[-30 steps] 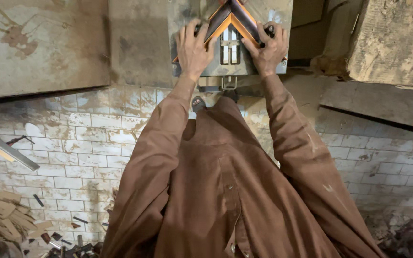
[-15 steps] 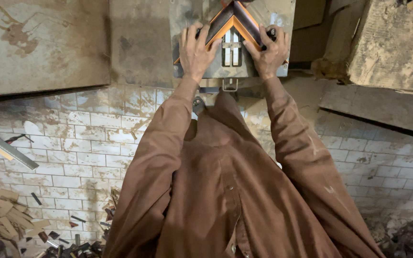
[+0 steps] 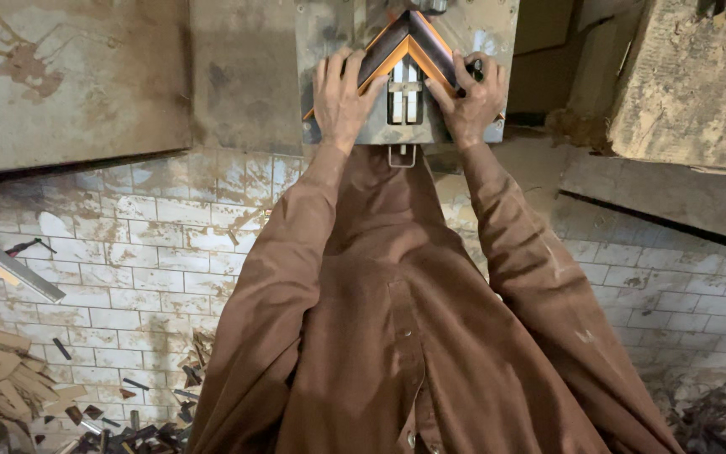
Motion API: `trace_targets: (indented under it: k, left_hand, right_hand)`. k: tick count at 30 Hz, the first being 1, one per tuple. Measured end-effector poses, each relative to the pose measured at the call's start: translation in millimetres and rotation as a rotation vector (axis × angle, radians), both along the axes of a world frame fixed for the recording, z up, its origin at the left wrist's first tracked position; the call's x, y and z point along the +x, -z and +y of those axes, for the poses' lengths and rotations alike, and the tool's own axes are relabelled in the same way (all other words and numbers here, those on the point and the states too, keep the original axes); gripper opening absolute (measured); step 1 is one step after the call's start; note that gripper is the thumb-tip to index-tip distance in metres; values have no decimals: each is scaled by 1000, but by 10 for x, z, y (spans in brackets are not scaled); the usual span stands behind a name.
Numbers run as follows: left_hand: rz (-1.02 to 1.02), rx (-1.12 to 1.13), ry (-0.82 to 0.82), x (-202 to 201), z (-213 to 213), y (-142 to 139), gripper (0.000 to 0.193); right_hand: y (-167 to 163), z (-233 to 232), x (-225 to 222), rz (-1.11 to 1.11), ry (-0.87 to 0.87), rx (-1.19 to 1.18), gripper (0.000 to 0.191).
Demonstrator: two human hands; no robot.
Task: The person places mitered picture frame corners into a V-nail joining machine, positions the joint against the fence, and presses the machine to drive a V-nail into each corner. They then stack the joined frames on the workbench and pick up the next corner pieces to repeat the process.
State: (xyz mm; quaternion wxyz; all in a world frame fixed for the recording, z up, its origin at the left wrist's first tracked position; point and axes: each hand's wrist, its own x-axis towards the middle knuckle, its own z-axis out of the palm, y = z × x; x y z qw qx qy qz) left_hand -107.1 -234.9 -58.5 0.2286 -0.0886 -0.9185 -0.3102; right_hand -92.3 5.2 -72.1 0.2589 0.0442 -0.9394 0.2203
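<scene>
We look straight down along our own brown shirt to a grey metal machine plate at the top of the view. On it lie two dark frame mouldings with orange edges, meeting in a mitred corner that points away from us, like a small roof.

Our left hand lies flat on the left moulding, its fingers stretched out and close together, pressing down on the wood rather than wrapping around it. Our right hand rests on the right moulding in a mirrored pose; its fingers are slightly curled over the strip's outer edge, and we cannot tell whether they truly clasp it or only press.

Between the two hands, just below the joint, a slotted metal block stands on the plate, and a small wire loop hangs from the plate's near edge.

Below, the floor is pale brick-patterned tile. Wood offcuts lie heaped at the lower left, with darker scraps scattered near them. A long metal bar slants in from the left edge. Worn tabletop slabs flank the machine.
</scene>
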Motion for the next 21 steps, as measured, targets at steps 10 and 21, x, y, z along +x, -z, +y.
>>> trace_targets:
  k: [10,21]
  left_hand:
    - [-46,31,-15,9,11,-22,50]
    - [-43,22,-31,8,20,-26,51]
  right_hand:
    - [-20,-23,-4,-21,13,0,57]
    - [-76,-24,19,-49,11,-20,57]
